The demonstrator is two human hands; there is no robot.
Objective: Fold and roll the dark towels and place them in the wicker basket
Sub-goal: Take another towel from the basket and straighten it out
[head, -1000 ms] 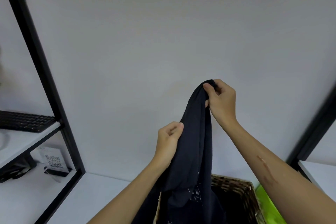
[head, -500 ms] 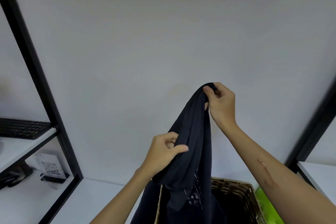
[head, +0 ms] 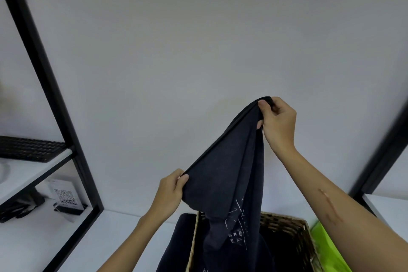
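A dark navy towel (head: pixel 229 174) with faint white printing hangs in the air above the wicker basket (head: pixel 293 227) at the bottom centre. My right hand (head: pixel 278 123) pinches its top corner, held high. My left hand (head: pixel 172 192), lower and to the left, grips the towel's hemmed edge, which runs taut between the two hands. The towel's lower part drops into the basket. More dark cloth (head: pixel 178 240) drapes over the basket's left rim; I cannot tell whether it is the same towel.
The basket stands on a white table (head: pixel 106 240) against a pale wall. A black-framed shelf (head: pixel 50 95) at left carries a keyboard (head: pixel 28 148) and a QR-code stand (head: pixel 65 199). A bright green item (head: pixel 329 247) lies right of the basket. Another black frame (head: pixel 384 146) rises at right.
My left hand has slid left and downward along the towel's edge, away from my right hand, stretching the hem out. My right hand has kept its grip on the corner.
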